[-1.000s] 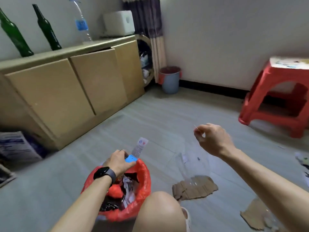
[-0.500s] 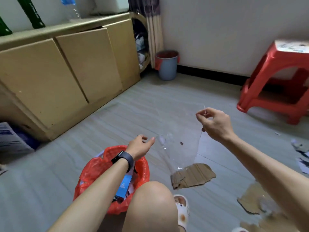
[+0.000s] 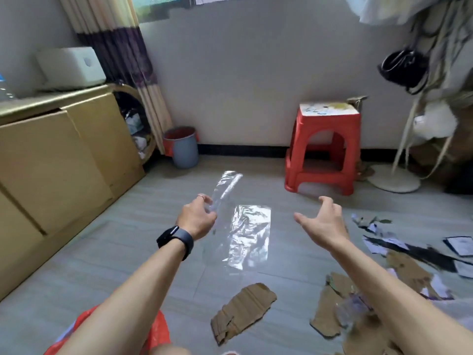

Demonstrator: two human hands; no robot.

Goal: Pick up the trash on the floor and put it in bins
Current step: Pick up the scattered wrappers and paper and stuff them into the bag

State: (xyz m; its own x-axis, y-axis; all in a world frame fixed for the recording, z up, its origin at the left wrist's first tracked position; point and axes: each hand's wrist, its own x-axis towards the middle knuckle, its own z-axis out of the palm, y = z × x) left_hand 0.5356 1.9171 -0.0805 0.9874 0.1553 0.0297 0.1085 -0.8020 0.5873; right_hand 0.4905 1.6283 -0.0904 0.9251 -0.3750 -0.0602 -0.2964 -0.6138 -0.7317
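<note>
Head view: both arms reach forward over the floor. The left hand (image 3: pixel 198 221), a black watch (image 3: pixel 176 240) on its wrist, sits at centre frame with fingers curled, pinching the upper part of a clear plastic film (image 3: pixel 249 237). The film hangs in the air between the two hands, one strip rising above the left knuckles and the wider sheet drooping down to the right. The right hand (image 3: pixel 325 224) is right of centre, palm turned inward, fingers spread and straight, holding nothing.

Half a second ago the right hand pinched the film's top corner and the left hand hovered open above the red bin bag (image 3: pixel 158 334); now the film has passed to the left hand and the right has let go.

The grey tiled floor (image 3: pixel 128 252) carries a cardboard piece (image 3: pixel 243 311) at lower centre, more cardboard and torn paper scraps (image 3: pixel 384 242) at right. A red stool (image 3: pixel 327 149) stands against the far wall, a blue bin (image 3: pixel 183 147) by the curtain (image 3: pixel 122 47), and a tan cabinet (image 3: pixel 64 162) fills the left.
</note>
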